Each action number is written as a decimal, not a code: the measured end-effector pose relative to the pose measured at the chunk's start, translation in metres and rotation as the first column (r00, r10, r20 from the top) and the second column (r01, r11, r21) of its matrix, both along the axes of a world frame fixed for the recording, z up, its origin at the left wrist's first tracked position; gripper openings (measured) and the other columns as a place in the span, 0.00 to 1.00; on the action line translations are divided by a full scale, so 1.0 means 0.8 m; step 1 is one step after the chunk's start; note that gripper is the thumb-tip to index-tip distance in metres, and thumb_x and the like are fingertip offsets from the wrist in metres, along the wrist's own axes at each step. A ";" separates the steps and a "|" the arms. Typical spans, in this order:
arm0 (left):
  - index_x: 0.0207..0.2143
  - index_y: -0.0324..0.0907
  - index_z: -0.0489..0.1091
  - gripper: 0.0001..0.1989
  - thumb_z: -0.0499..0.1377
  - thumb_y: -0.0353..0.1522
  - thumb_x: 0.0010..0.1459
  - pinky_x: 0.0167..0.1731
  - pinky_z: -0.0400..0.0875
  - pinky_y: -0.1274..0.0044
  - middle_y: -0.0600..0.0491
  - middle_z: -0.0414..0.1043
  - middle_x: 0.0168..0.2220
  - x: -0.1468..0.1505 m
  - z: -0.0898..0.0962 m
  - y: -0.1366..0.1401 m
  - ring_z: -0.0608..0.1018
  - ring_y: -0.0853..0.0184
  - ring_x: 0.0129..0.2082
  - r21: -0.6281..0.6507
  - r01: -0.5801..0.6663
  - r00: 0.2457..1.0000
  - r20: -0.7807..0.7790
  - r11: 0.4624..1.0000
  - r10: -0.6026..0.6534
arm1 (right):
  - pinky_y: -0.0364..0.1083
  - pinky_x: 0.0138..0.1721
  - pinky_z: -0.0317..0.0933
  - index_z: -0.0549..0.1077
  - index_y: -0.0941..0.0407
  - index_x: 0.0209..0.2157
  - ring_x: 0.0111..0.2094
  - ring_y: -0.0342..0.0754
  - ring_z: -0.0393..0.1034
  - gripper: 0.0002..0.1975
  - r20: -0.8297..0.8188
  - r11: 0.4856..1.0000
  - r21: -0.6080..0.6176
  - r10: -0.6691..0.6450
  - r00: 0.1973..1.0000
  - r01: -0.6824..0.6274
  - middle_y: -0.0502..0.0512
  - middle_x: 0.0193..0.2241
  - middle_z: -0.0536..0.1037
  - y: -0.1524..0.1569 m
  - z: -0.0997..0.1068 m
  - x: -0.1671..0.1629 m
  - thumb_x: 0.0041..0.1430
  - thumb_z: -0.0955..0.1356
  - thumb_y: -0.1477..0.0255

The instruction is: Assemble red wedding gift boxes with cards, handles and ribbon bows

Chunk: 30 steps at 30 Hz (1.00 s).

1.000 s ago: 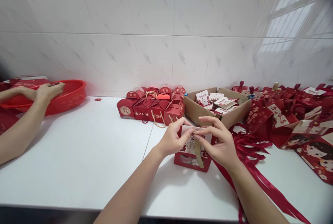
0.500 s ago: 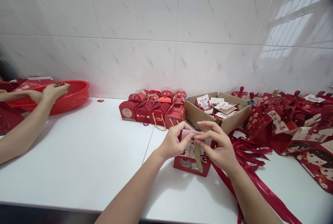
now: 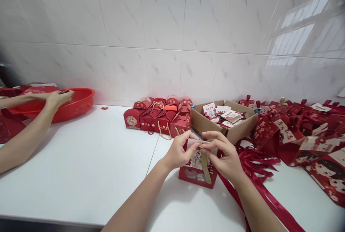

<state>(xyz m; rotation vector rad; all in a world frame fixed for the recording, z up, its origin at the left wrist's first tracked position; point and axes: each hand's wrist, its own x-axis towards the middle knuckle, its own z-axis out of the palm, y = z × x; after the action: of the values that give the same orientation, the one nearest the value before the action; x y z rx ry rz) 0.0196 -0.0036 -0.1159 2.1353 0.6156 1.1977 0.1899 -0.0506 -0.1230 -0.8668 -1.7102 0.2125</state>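
Little change over the last second. Box (image 3: pixel 185 177) upright on the counter (image 3: pixel 81 156), same spot, just in front of the carton (image 3: pixel 240 132) of printed cards (image 3: pixel 232 115). Whole scene sits lower in the view; read as head tilt, not movement of the things.

Left hand (image 3: pixel 180 152): thumb and forefinger closed on the box's top edge, by the pale panel. Right hand (image 3: pixel 225 154): thumb and forefinger pinching the upper end of the gold strip (image 3: pixel 205 169), other fingers spread loosely. Strip's lower end hangs free down the front, as before. Exact contact hidden between the fingertips.

Judgement: fine work at the top, no visible progress over the interval; strip not yet looped over.

Red ribbons (image 3: pixel 257 163) lie beside the right forearm; bundle undisturbed. Finished-looking boxes (image 3: pixel 265 131) to the right, unmoved. Far left, a co-worker's hand (image 3: pixel 57 100) remains over the red basin (image 3: pixel 82 109).
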 end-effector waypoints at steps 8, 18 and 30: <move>0.32 0.39 0.64 0.09 0.54 0.37 0.58 0.26 0.63 0.80 0.54 0.66 0.27 -0.001 -0.002 0.002 0.69 0.71 0.25 -0.026 0.010 1.000 -0.017 1.000 -0.010 | 0.50 0.41 0.69 0.74 0.53 0.28 0.41 0.50 0.72 0.04 0.041 0.999 0.044 0.005 0.999 -0.007 0.58 0.43 0.72 0.002 -0.001 0.003 0.53 0.68 0.77; 0.31 0.40 0.63 0.07 0.56 0.34 0.55 0.26 0.61 0.80 0.54 0.65 0.26 -0.003 -0.003 0.001 0.67 0.71 0.25 -0.058 0.044 0.999 0.028 0.997 -0.042 | 0.49 0.40 0.69 0.72 0.54 0.28 0.43 0.52 0.72 0.03 0.008 0.999 0.033 -0.042 0.999 0.042 0.58 0.41 0.73 -0.002 0.002 -0.002 0.54 0.68 0.76; 0.27 0.39 0.64 0.13 0.63 0.38 0.50 0.26 0.62 0.80 0.55 0.67 0.24 -0.001 0.001 -0.004 0.68 0.71 0.24 -0.064 -0.017 0.998 0.063 0.998 0.021 | 0.42 0.30 0.67 0.65 0.54 0.34 0.29 0.44 0.69 0.12 -0.284 0.983 -0.184 -0.073 0.956 0.020 0.50 0.29 0.71 0.003 -0.007 -0.016 0.51 0.71 0.69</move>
<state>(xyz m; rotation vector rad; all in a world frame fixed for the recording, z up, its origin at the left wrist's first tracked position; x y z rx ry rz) 0.0184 -0.0071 -0.1147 2.0355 0.6386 1.2347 0.1769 -0.0482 -0.1288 -0.9565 -1.4096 0.4459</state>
